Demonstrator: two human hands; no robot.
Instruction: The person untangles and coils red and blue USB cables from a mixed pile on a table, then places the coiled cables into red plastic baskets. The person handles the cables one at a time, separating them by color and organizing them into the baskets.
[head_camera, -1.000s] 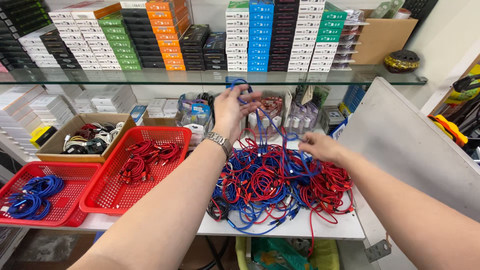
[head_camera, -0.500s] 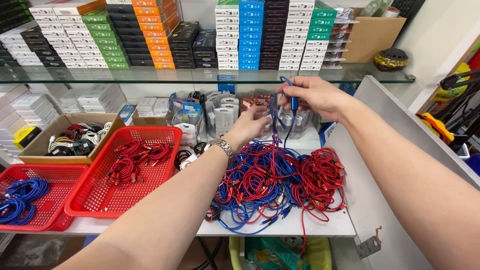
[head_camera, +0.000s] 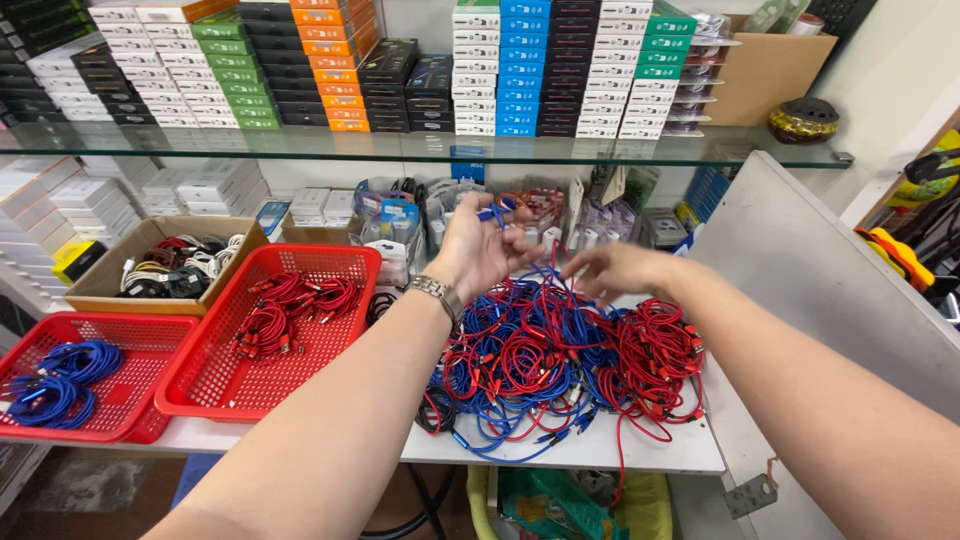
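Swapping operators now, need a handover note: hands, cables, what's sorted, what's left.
Left hand: raised above the pile, pinching a thin blue cable.
Right hand: blurred, low over the pile; grip unclear.
Tangled pile of red and blue cables: on the white table.
Done: red cables lie in the red plastic basket; blue cables lie in the smaller red tray on the left.
Left: the mixed pile, still large.

A glass shelf (head_camera: 300, 148) carries rows of stacked small boxes (head_camera: 560, 70) in white, green, orange, black and blue. Below it on the white table (head_camera: 620, 452), a cardboard box (head_camera: 110, 280) holds black and white cables. Beside it stand a red basket (head_camera: 215, 375) of red cables and, at the left edge, a second red basket (head_camera: 120, 340) of blue cables.
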